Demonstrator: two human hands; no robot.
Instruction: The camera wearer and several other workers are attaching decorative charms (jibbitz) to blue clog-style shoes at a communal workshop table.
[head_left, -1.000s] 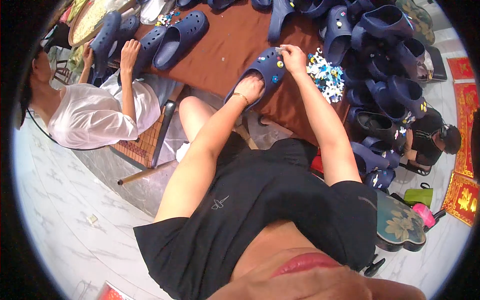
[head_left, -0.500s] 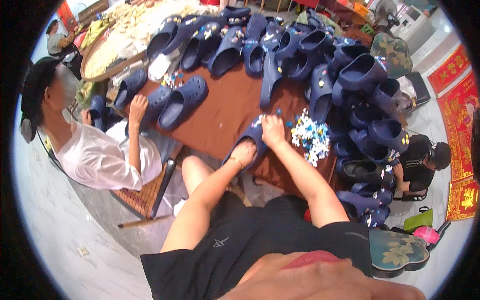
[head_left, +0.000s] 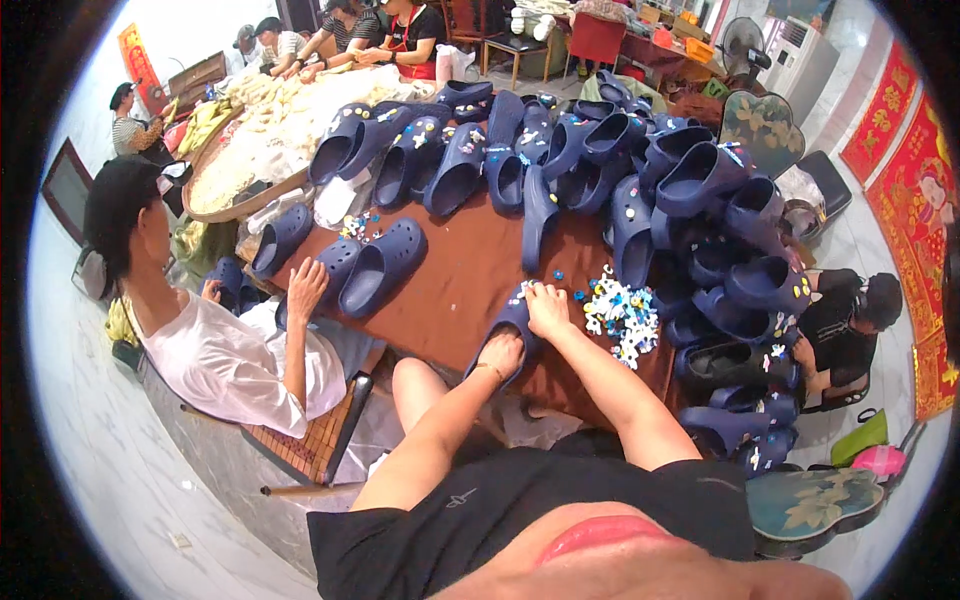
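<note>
Co-worker [head_left: 245, 350]: in white, 1 hand on another clog [head_left: 338, 262].
My left hand [head_left: 502, 352]: grasping my clog, fingers inside its opening.
My clog [head_left: 513, 318]: between my 2 hands at the table's [head_left: 455, 275] near edge.
My right hand [head_left: 547, 311]: fingers bunched on the toe; whether they pinch anything, I cannot tell.
Charms [head_left: 622, 315]: piled just right.

The left hand [head_left: 501, 354] has its fingertips out of my sight inside the navy clog [head_left: 511, 319], and the right hand [head_left: 547, 308] covers part of its toe; whether it grips anything small there, I can't see. The heaped charms [head_left: 624, 320] are too tiny to tell apart.
</note>
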